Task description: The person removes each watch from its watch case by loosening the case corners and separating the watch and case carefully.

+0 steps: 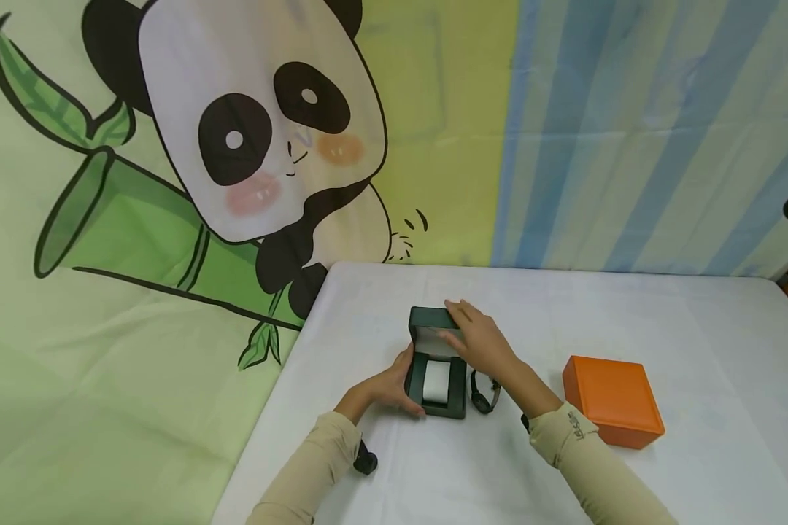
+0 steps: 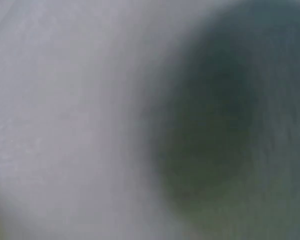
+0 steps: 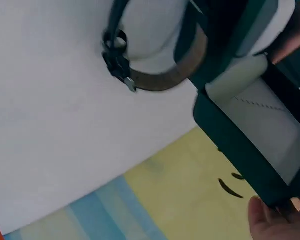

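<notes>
A dark green watch box (image 1: 459, 392) stands on the white table with its lid (image 1: 428, 318) raised and a white cushion (image 1: 436, 382) in its base. My left hand (image 1: 389, 383) grips the base at its left side, thumb at the front corner. With my right hand (image 1: 484, 341) I hold the lid's right edge, fingers over the top and thumb toward the inside. A dark wristwatch (image 1: 481, 401) lies just right of the box; its looped strap (image 3: 162, 80) and buckle show in the right wrist view. The left wrist view is too blurred for detail.
An orange box (image 1: 617, 397) sits on the white table (image 1: 716, 408), right of my right forearm. A printed panda cloth (image 1: 263, 146) hangs behind and left of the table, with a striped part (image 1: 630, 131) at the right. A black object (image 1: 365, 459) shows beside my left sleeve.
</notes>
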Motion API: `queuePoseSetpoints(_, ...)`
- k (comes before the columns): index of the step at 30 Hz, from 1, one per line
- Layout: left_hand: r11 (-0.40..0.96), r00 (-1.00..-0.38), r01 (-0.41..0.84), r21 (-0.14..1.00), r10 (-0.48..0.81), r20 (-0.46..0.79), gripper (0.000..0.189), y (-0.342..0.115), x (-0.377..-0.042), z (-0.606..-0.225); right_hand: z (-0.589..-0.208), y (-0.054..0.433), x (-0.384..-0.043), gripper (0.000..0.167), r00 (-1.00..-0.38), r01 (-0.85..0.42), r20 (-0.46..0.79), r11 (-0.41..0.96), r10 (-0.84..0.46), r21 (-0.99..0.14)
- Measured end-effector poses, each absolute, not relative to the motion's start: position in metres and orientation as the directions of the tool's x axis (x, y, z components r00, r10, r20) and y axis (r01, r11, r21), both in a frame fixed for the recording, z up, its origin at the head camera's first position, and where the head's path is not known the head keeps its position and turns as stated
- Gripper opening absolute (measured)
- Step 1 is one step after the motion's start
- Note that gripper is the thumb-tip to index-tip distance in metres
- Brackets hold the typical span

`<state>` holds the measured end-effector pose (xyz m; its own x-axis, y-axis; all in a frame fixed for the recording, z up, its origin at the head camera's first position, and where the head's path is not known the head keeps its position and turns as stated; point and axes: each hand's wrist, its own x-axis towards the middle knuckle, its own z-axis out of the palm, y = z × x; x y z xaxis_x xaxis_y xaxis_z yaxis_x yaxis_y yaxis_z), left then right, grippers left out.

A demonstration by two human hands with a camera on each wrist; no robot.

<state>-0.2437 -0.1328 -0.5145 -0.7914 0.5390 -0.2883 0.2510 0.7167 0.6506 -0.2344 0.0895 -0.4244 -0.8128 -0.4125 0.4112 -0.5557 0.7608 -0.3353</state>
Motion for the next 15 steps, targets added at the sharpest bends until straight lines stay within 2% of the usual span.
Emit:
queuePoseSetpoints(3,0.723,-0.792,0.257,0.642,0.538,-0.288,0.135,-0.132,-0.243,-0.516,-0.428,0.092,-0.235,0.055,-0.827,-0.550,0.336,0.774,-0.451,-0.315)
queuePoseSetpoints(8,0.710,-0.798,0.289,0.642,0.549,-0.249,0.133,-0.131,-0.244,-0.519,-0.426,0.094,-0.233,0.049,-0.810,-0.563,0.395,0.762,-0.433,-0.321)
queuePoseSetpoints(15,0.712,-0.809,0.298,0.636,0.542,-0.227,0.131,-0.133,-0.242,-0.522,-0.424,0.090,-0.224,0.051,-0.795,-0.585,0.387,0.759,-0.467,-0.287)
